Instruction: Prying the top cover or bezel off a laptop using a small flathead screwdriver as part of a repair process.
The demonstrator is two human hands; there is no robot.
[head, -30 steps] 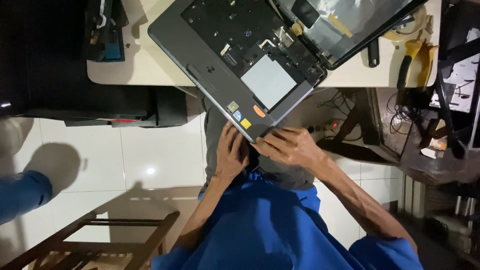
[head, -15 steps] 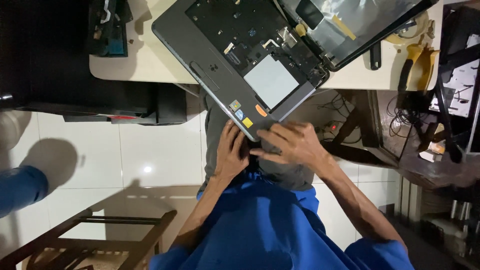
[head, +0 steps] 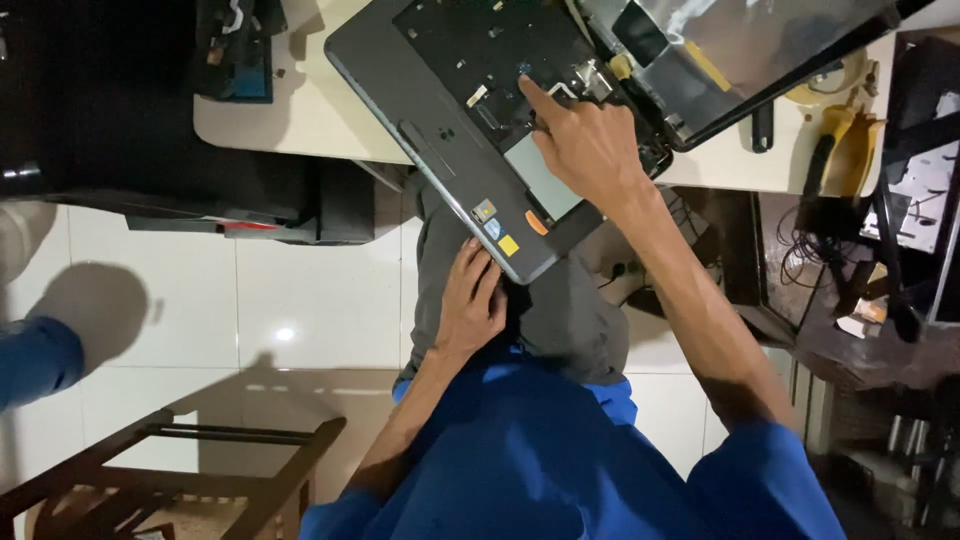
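An opened grey laptop [head: 420, 120] lies on the cream table [head: 300, 120], its keyboard removed and dark inner board exposed, with the screen [head: 740, 50] tilted back at the right. My right hand [head: 585, 145] rests on the palm rest over the touchpad, index finger stretched onto the board. It holds nothing. My left hand [head: 470, 300] lies flat on my lap in grey trousers, just below the laptop's near corner with small coloured stickers.
A yellow-handled tool [head: 835, 150] and tape roll lie at the table's right end. A dark tray with parts [head: 235, 50] sits at the left. Cables and clutter fill a shelf at right. A wooden stool [head: 170, 470] stands on white tiles. Another person's blue sleeve [head: 35, 360] shows at left.
My right hand has left my lap and risen onto the laptop, index finger pointing into the board. My left hand stays on my lap.
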